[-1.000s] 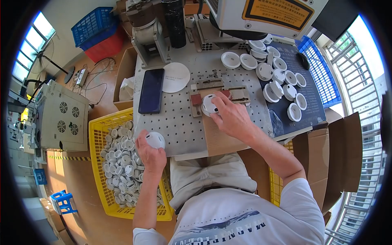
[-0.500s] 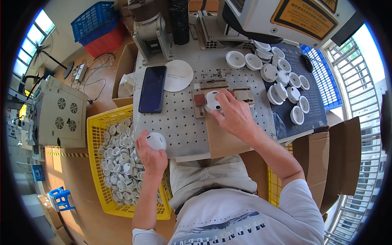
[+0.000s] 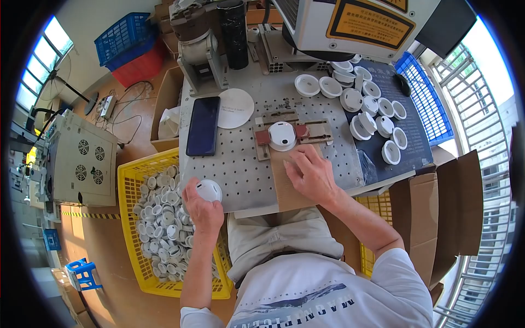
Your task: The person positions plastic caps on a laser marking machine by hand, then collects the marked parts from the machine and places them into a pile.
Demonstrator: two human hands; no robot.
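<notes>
A white round part (image 3: 282,135) sits in the metal fixture (image 3: 319,131), between two reddish blocks, on the perforated metal plate (image 3: 240,177). Just below and right of it is my right hand (image 3: 313,176), over the cardboard strip (image 3: 290,188), fingers bent and apart with nothing between them. My left hand (image 3: 203,210) grips another white round part (image 3: 209,191) at the plate's front left edge. Many similar white parts (image 3: 164,218) fill the yellow basket (image 3: 129,218) to the left. More white parts (image 3: 369,105) lie on the dark mat (image 3: 411,147) at the right.
A phone (image 3: 203,126) lies beside a pale disc (image 3: 236,108). Behind stand a metal bracket (image 3: 201,60) and a black cylinder (image 3: 234,35). The machine head (image 3: 322,27) overhangs the back. Open cardboard boxes (image 3: 415,213) stand at the right.
My right hand has let go of the white part in the fixture and moved down and right. My left hand keeps its part. The view has shifted slightly.
</notes>
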